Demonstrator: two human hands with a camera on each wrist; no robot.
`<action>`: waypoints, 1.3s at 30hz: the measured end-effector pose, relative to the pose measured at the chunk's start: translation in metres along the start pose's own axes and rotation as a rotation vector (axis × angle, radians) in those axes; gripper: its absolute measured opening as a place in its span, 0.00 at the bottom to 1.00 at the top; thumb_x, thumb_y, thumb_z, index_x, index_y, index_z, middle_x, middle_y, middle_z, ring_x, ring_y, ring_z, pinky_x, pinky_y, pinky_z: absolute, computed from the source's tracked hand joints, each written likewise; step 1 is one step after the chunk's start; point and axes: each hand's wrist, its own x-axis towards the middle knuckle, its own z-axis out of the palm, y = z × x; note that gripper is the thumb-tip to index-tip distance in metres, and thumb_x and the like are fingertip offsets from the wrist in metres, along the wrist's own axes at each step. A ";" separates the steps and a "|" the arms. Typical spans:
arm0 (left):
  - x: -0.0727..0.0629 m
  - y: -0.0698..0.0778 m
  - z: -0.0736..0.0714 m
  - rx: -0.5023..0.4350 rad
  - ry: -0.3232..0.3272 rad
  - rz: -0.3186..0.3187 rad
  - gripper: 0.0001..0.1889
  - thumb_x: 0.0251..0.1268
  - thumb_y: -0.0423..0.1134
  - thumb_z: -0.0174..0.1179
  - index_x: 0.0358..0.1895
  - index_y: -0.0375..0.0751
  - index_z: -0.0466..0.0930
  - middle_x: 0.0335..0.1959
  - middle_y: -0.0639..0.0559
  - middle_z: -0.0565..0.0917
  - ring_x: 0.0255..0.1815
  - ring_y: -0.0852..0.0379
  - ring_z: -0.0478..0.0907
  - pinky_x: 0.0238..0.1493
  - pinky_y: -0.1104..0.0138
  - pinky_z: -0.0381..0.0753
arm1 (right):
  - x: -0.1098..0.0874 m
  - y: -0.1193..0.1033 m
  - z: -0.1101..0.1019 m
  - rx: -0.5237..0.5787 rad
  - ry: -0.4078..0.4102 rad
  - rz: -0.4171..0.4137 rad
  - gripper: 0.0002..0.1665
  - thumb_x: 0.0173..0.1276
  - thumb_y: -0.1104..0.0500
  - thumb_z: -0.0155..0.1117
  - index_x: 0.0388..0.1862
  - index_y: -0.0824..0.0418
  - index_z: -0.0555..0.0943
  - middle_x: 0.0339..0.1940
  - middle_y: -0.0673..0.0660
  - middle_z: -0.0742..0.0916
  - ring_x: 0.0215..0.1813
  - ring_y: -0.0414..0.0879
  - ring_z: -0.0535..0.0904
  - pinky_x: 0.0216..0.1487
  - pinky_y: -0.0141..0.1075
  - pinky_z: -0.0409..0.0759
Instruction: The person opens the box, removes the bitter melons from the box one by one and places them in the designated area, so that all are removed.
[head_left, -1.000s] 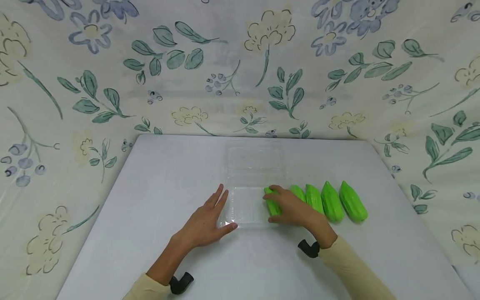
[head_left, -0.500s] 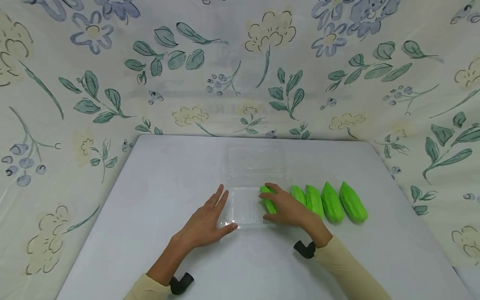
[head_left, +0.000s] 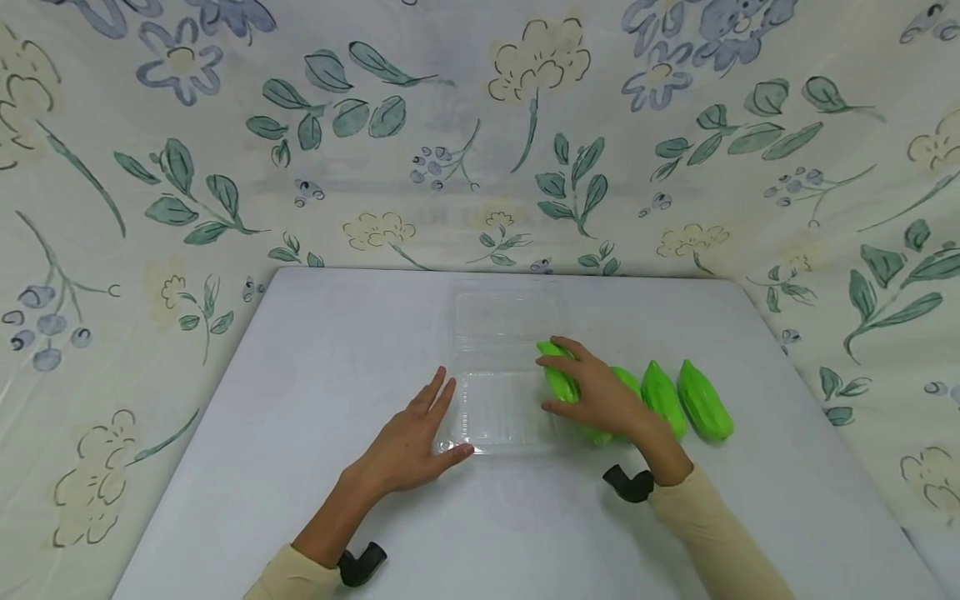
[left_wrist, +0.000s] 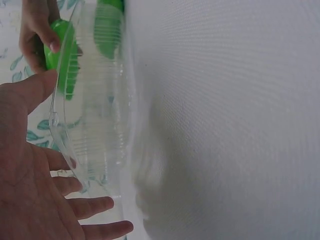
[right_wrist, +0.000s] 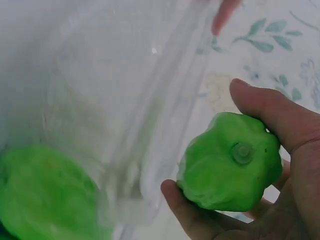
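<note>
My right hand [head_left: 600, 396] holds a green ridged gourd [head_left: 558, 372] between thumb and fingers, over the right side of a clear plastic clamshell box [head_left: 498, 417]. In the right wrist view this gourd [right_wrist: 220, 175] shows its lumpy end with a round stem nub, raised beside the box wall [right_wrist: 170, 100]. My left hand [head_left: 405, 442] lies at the box's left front corner with its fingers spread and straight. In the left wrist view the thumb of my left hand [left_wrist: 30, 150] reaches the box's rim [left_wrist: 62, 65], and the right hand's gourd is behind the wall.
Several more green gourds [head_left: 705, 402] stand in a row right of the box, partly hidden by my right hand and forearm. The box's lid [head_left: 510, 315] lies folded back toward the far edge of the white table [head_left: 330, 333]. Floral cloth [head_left: 450, 108] hangs behind.
My right hand first shifted slightly left with the gourd, then moved back to the right and away from me, the gourd still in its grip. The left hand has stayed in place.
</note>
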 end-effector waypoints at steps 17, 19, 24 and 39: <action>0.001 -0.001 0.000 0.000 0.006 0.007 0.52 0.62 0.66 0.58 0.78 0.34 0.50 0.80 0.42 0.44 0.74 0.38 0.57 0.60 0.46 0.72 | -0.041 0.045 -0.043 0.055 0.258 0.127 0.37 0.61 0.54 0.74 0.67 0.62 0.73 0.74 0.66 0.64 0.70 0.69 0.61 0.60 0.69 0.62; 0.001 -0.001 0.001 0.002 0.007 0.009 0.52 0.62 0.67 0.58 0.78 0.34 0.50 0.79 0.41 0.44 0.74 0.38 0.57 0.60 0.46 0.72 | -0.050 0.053 -0.050 0.056 0.273 0.167 0.37 0.61 0.54 0.74 0.67 0.62 0.72 0.74 0.68 0.63 0.71 0.71 0.60 0.59 0.71 0.61; 0.002 -0.002 0.001 0.003 0.011 0.009 0.52 0.62 0.67 0.57 0.78 0.35 0.49 0.80 0.42 0.44 0.74 0.38 0.57 0.61 0.46 0.71 | -0.074 0.076 -0.067 0.048 0.296 0.248 0.37 0.62 0.55 0.73 0.68 0.64 0.71 0.74 0.71 0.61 0.70 0.75 0.58 0.57 0.74 0.60; 0.002 -0.002 0.000 -0.012 -0.001 -0.011 0.52 0.61 0.65 0.60 0.78 0.37 0.49 0.80 0.43 0.45 0.74 0.39 0.56 0.61 0.45 0.71 | -0.138 0.159 -0.082 0.064 0.350 0.503 0.34 0.70 0.58 0.64 0.71 0.67 0.67 0.72 0.77 0.61 0.67 0.79 0.58 0.56 0.72 0.60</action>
